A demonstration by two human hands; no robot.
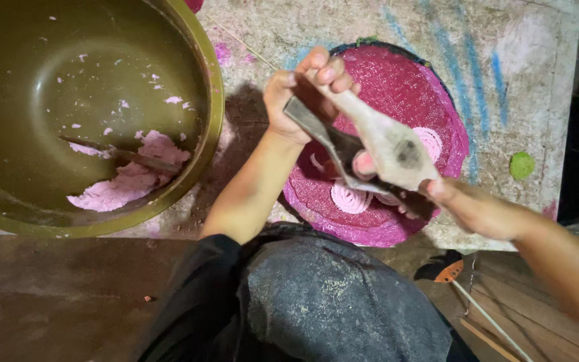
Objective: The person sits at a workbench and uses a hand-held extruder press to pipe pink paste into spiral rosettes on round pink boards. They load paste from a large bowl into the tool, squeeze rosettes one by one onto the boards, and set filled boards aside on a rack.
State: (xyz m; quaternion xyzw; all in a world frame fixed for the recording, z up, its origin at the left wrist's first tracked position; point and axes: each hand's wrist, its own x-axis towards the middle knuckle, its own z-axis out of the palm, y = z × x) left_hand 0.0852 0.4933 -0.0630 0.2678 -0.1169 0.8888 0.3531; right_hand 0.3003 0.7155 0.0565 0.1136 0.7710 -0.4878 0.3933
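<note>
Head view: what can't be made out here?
- Underside of the press tool: faces away, so how it meets the pink spirals is hidden.
- Part of the magenta mat: covered by the left hand, right hand and tool.
- Olive bowl: cut off by the top and left edges.
- Stick in the bowl: its end is buried in pink dough.
- Items at the right edge: dark, cropped.

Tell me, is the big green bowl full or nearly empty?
Nearly empty. The green bowl holds only a small heap of pink dough at its bottom, with scattered flecks and a thin stick resting inside.
</note>
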